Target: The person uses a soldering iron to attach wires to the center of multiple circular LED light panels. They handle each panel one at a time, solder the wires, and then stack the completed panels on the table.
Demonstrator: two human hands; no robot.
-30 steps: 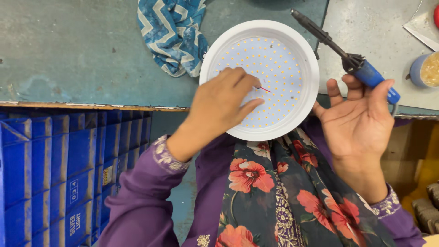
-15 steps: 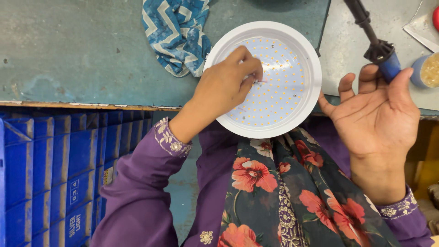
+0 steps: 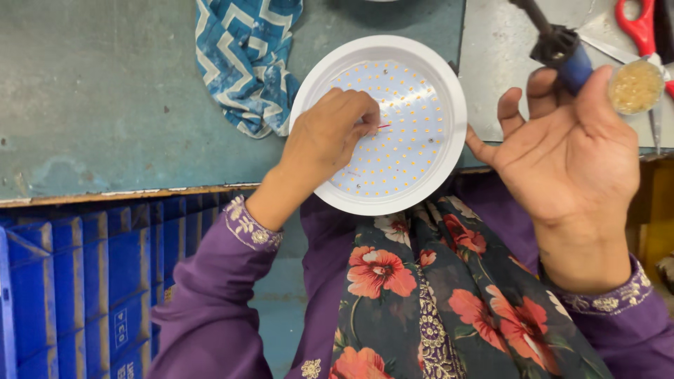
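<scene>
My left hand (image 3: 330,144) pinches a thin red wire (image 3: 383,126) over the fragile LED panel light (image 3: 393,123); right hand (image 3: 572,151) loosely holds the soldering iron (image 3: 562,45) by its handle

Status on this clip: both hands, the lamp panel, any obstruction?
Left hand pinching thin red wire on round white LED panel. Right hand open-palmed, blue-handled soldering iron under thumb. Nothing blocking panel.

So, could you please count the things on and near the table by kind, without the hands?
Round LED light panel: 1
Soldering iron: 1
Thin red wire: 1
Blue zigzag cloth: 1
Small round container with yellowish content: 1
Red-handled scissors: 1
Total: 6
</scene>
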